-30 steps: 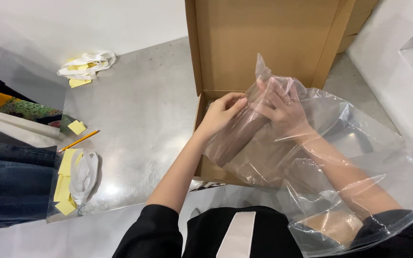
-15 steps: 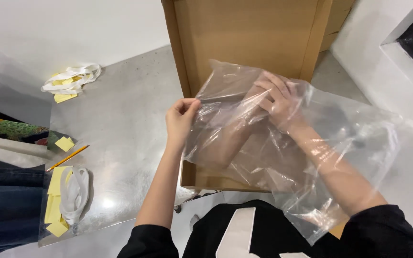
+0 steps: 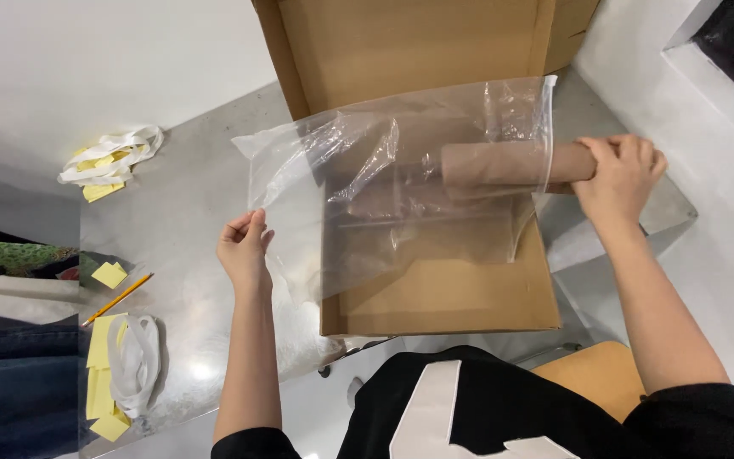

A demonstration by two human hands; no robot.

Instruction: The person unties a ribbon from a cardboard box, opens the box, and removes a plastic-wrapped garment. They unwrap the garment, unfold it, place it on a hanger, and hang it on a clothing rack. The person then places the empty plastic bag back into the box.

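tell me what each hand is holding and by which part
The left hand pinches the clear plastic bag at its left edge. The right hand grips the brown cardboard tube by the end sticking out of the bag.

- A grey metal tabletop (image 3: 189, 204) carries everything.
- An open cardboard box (image 3: 443, 293) lies on its right part.
- A heap of white strips and yellow papers (image 3: 110, 161) sits far left.
- A pencil (image 3: 117, 299), yellow notes (image 3: 109, 274) and another white-and-yellow pile (image 3: 125, 374) lie near the front left edge.
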